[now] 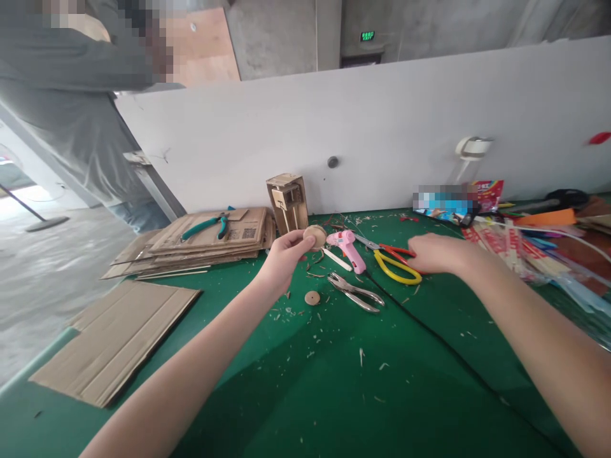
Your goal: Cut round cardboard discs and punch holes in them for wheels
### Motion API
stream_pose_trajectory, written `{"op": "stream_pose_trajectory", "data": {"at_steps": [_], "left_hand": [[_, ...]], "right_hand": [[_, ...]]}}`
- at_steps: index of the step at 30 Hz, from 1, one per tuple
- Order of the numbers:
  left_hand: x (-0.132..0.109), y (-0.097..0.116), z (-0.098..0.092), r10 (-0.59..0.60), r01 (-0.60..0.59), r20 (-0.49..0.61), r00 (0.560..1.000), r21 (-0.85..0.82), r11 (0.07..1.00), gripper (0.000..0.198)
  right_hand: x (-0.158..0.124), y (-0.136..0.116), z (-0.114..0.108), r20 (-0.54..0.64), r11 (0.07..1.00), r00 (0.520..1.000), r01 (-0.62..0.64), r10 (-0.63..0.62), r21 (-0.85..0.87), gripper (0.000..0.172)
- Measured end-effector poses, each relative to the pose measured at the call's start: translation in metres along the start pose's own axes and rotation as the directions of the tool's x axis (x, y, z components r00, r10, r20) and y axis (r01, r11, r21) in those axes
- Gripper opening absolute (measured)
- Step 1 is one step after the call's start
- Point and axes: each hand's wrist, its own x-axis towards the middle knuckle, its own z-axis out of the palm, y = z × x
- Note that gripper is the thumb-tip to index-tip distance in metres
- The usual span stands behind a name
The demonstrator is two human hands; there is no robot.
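Note:
My left hand (289, 253) pinches a round cardboard disc (315, 238) between thumb and fingers, above the green table. A smaller cardboard disc (312, 298) with a hole in its middle lies below it. My right hand (432, 253) is closed at the end of a red-handled tool (395, 250), whose kind I cannot make out. Beside it are yellow-handled scissors (398, 270). Between my hands lie a pink glue gun (351, 249) with a white glue stick in front, and metal hole-punch pliers (356, 294).
A cardboard box model (288, 202) stands against the white partition (382, 127). Teal-handled pliers (205, 226) rest on stacked cardboard (229, 238) at left. A loose cardboard sheet (124, 337) lies nearer. A black cord (439, 340) crosses the right side, near packaged sticks (520, 248). Another person (62, 95) stands beyond.

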Motion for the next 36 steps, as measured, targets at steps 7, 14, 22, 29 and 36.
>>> {"op": "stream_pose_trajectory", "data": {"at_steps": [7, 14, 22, 29, 36], "left_hand": [[0.001, -0.005, 0.002, -0.017, 0.012, -0.025, 1.0, -0.202, 0.979, 0.021], [0.001, -0.002, 0.006, 0.006, -0.029, -0.091, 0.996, -0.248, 0.968, 0.021], [-0.003, 0.009, 0.009, 0.113, -0.135, -0.12, 0.986, -0.195, 0.971, 0.016], [-0.003, 0.015, 0.009, 0.127, -0.171, -0.222, 0.967, -0.194, 0.966, 0.014], [-0.006, 0.02, 0.007, 0.134, -0.191, -0.295, 0.946, -0.177, 0.965, 0.015]], "right_hand": [[0.027, -0.007, 0.036, -0.035, 0.998, 0.999, 0.019, -0.017, 0.057, 0.012], [0.036, 0.006, 0.044, -0.219, 0.97, 0.965, -0.096, 0.145, 0.223, 0.031], [0.026, -0.012, 0.028, -0.328, 0.784, 0.94, 0.13, 0.097, 0.607, 0.039], [-0.015, -0.056, 0.012, -0.434, 0.44, 0.838, 0.544, -0.332, 0.714, 0.032], [-0.029, -0.09, 0.025, -0.255, 0.24, 0.86, 0.387, -0.441, 0.89, 0.011]]}}
